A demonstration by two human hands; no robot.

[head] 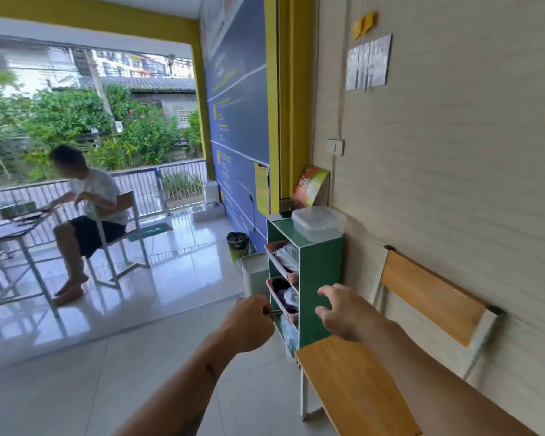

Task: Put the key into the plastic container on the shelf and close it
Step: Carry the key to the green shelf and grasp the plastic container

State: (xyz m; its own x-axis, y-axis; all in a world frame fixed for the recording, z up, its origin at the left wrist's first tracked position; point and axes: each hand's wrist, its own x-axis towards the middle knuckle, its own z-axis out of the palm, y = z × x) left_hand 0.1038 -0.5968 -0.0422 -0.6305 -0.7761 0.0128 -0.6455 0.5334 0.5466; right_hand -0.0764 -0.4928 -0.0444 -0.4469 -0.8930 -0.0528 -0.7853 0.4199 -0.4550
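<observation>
A clear plastic container (318,222) with its lid on sits on top of a green shelf unit (320,278) against the wall. My left hand (249,322) is closed on a small dark key (272,312), whose tip sticks out toward the shelf. My right hand (343,313) is held out beside it with fingers spread and nothing in it. Both hands hover in front of the shelf's lower compartments, well below the container.
Pink baskets (280,262) with cloth fill the shelf compartments. A wooden chair (359,388) stands at the right near the wall. A white bin (254,272) and a black-green basket (237,243) stand left of the shelf. A person (85,209) sits at a table at the left.
</observation>
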